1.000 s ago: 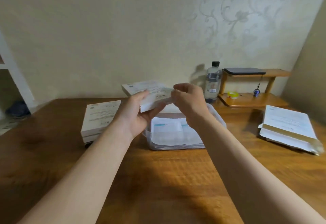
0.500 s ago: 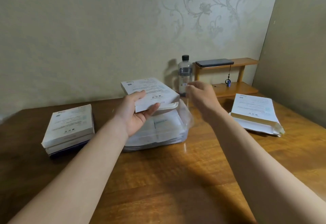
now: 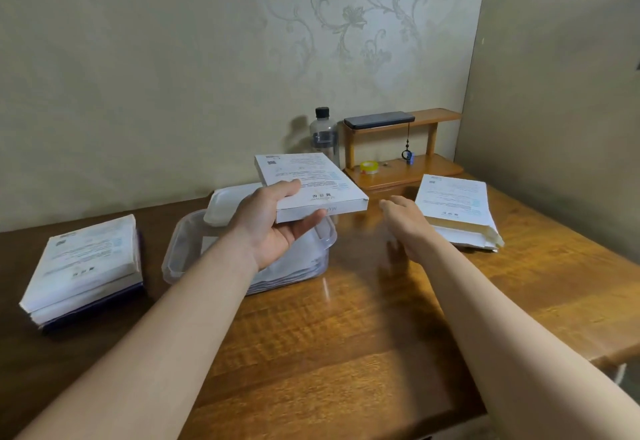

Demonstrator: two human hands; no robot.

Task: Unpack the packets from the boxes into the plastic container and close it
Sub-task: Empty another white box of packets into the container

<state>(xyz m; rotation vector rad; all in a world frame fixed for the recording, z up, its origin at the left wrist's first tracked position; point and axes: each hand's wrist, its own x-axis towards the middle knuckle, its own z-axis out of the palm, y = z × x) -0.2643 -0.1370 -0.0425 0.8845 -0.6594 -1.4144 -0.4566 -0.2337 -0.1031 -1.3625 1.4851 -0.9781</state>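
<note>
The left hand [image 3: 273, 231] grips a white box [image 3: 311, 186] above the clear plastic container [image 3: 180, 249] mid-worktop, packets [image 3: 298, 263] inside. The right hand [image 3: 405, 228], open and empty, hovers beside opened boxes [image 3: 457, 211] near the worktop's right edge.

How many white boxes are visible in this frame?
At least 4: one in the left hand, box; an opened box at right; a left stack of two or more, lower ones partly hidden.

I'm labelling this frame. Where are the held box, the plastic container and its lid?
held box [image 3: 308, 180], head view, printed top face.
plastic container [image 3: 173, 249], head view, left rim.
lid [image 3: 225, 202], head view, top surface.
</note>
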